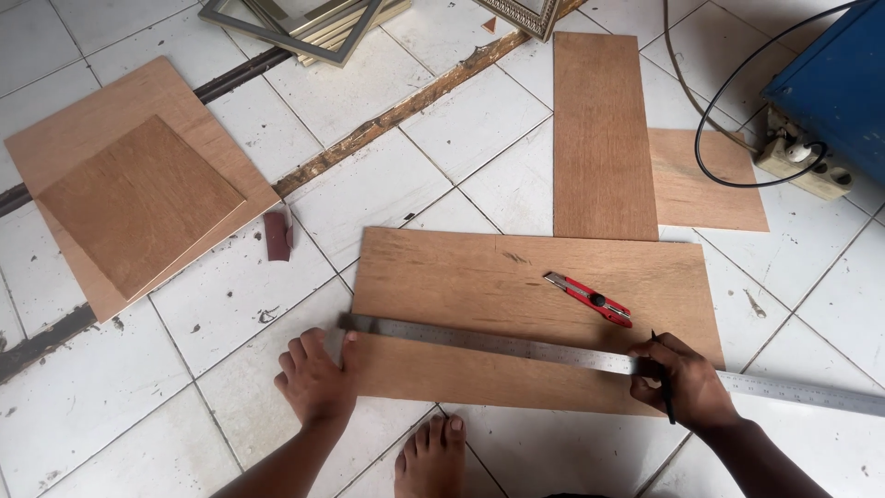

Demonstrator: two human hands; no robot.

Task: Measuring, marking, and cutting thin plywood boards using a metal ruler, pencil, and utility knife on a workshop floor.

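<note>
My bare foot [431, 454] rests on the white tiled floor [138, 406] just below the wide brown plywood board [479, 277]. My left hand [315, 378] lies flat, fingers spread, thumb pressing the near end of the long steel ruler [516, 347] lying across the board. My right hand [680, 380] is closed around a dark pencil [666, 398] at the ruler's edge. Beyond lies a red utility knife [590, 299], untouched. Farther off are a tall plywood strip [601, 138], stacked square panels [138, 194] and a blue machine [830, 83].

Scuffed white tiled floor [415, 175] with dark grout, daylit.
</note>
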